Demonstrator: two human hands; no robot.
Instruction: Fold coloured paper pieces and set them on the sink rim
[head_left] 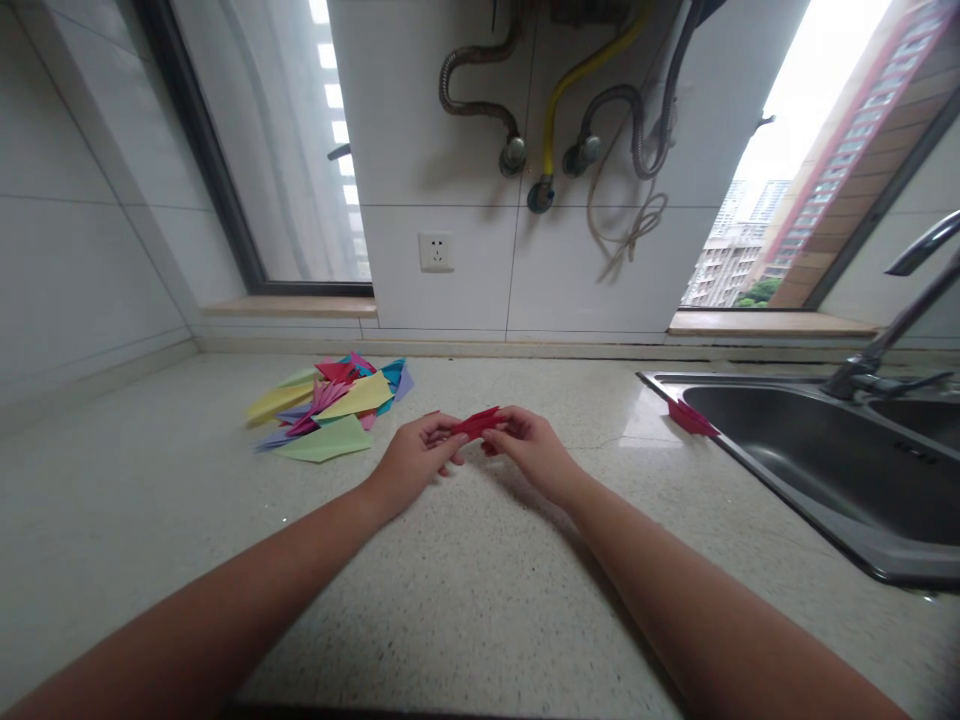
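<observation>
Between my two hands is a small red folded paper (pixel 478 424), held just above the speckled countertop (pixel 450 600). My left hand (pixel 420 450) pinches its left end, and my right hand (pixel 532 450) grips the right end between thumb and fingers. The fingertips hide both ends of the paper, so its full shape does not show. Off to the left lies a loose pile of folded paper planes (pixel 330 440) in yellow, green, pink, purple, red and blue. Another red folded paper (pixel 691 418) rests at the sink's left edge, apart from my hands.
A steel sink (pixel 795 500) with a tap (pixel 870 365) is set into the counter at the right. The tiled wall behind carries a socket (pixel 436 252), metal hoses (pixel 480 108) and a yellow pipe (pixel 570 80). Windows (pixel 277 150) stand on both sides.
</observation>
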